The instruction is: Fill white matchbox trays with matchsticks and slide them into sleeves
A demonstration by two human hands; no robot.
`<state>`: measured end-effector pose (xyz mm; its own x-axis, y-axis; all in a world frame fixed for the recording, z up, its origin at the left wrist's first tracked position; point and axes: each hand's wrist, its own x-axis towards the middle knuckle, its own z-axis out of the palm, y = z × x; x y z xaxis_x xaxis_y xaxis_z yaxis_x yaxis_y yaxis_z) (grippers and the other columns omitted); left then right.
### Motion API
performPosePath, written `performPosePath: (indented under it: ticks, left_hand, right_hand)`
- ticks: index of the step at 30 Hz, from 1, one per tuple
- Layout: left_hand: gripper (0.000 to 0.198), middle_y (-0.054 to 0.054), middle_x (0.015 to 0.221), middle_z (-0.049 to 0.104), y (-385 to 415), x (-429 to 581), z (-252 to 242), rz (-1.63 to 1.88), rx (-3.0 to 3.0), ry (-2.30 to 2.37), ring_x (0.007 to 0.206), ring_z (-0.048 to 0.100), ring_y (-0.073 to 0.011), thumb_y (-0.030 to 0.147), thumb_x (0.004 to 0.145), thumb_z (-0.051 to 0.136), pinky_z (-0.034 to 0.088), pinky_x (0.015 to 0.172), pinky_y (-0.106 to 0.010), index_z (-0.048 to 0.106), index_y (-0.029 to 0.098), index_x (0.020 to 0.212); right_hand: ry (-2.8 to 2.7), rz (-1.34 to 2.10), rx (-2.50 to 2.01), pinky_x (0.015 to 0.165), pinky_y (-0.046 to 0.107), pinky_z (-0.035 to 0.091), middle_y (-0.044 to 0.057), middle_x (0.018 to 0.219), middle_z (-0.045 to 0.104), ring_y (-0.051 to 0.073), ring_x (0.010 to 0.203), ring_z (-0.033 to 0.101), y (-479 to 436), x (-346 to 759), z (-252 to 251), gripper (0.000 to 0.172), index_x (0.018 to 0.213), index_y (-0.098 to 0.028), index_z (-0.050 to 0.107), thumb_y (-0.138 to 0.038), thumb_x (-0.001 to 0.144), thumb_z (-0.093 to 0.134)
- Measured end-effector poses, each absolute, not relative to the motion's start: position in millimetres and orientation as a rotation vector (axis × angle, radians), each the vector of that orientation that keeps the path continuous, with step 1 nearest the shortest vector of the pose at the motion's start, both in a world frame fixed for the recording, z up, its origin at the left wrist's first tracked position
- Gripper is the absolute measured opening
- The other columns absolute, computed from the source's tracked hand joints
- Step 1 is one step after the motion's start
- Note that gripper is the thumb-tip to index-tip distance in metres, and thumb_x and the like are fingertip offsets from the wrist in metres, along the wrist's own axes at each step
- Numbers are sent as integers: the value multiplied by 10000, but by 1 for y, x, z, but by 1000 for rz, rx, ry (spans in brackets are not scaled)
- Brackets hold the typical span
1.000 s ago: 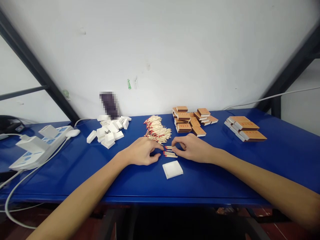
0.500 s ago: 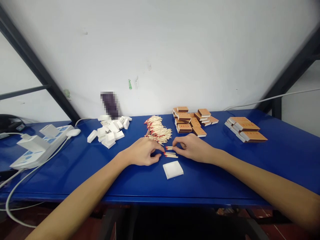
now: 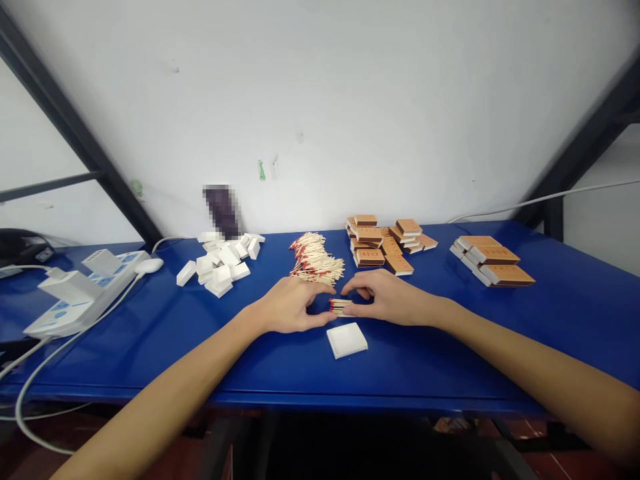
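Note:
A small row of red-tipped matches (image 3: 340, 304) lies on the blue table between my hands. My left hand (image 3: 287, 305) is at the left of the row, thumb and forefinger spread apart, the thumb tip by the near red heads. From the right comes my right hand (image 3: 393, 297), its fingers also apart; its thumb rests at the plain ends of the matches and its forefinger arches beyond them. Neither hand grips anything. Just in front of the row lies a white matchbox tray (image 3: 347, 341). Behind my hands is a loose heap of matches (image 3: 314, 257).
White matchbox trays (image 3: 220, 263) are piled at the back left. Orange-brown matchbox sleeves (image 3: 383, 247) stand in stacks behind my right hand, and more matchboxes (image 3: 493, 260) sit farther right. A power strip (image 3: 85, 293) with white cables lies at the left.
My right hand has let go of the small bunch it pinched, which now lies together with the other matches in one row. Both hands have spread around the row.

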<state>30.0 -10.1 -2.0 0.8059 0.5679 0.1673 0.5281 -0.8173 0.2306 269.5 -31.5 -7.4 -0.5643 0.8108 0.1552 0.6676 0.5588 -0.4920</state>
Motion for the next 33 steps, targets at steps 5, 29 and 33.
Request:
performPosePath:
  ticks: [5, 29, 33]
  left_hand:
    - [386, 14, 631, 622, -10, 35, -5, 293, 2841, 906, 590, 574, -139, 496, 893, 573, 353, 570, -235, 697, 219, 1132]
    - [269, -11, 653, 621, 30, -21, 13, 550, 2953, 1179, 583, 524, -125, 288, 877, 492, 362, 608, -254, 724, 154, 906]
    - [245, -21, 736, 644, 24, -10, 8, 497, 2956, 1054, 644, 558, -133, 264, 891, 509, 385, 635, -250, 719, 168, 971]
  right_hand:
    - [-2468, 545, -1166, 590, 257, 359, 15, 765, 605, 141, 667, 514, -31, 270, -9, 403, 1001, -199, 732, -552, 818, 666]
    - [-2506, 637, -932, 602, 248, 377, -1, 725, 593, 112, 626, 494, -40, 260, -12, 267, 896, -210, 742, -449, 895, 624]
    - [-2416, 656, -989, 611, 253, 391, 15, 764, 633, 124, 643, 514, -36, 262, -14, 294, 952, -198, 731, -439, 934, 563]
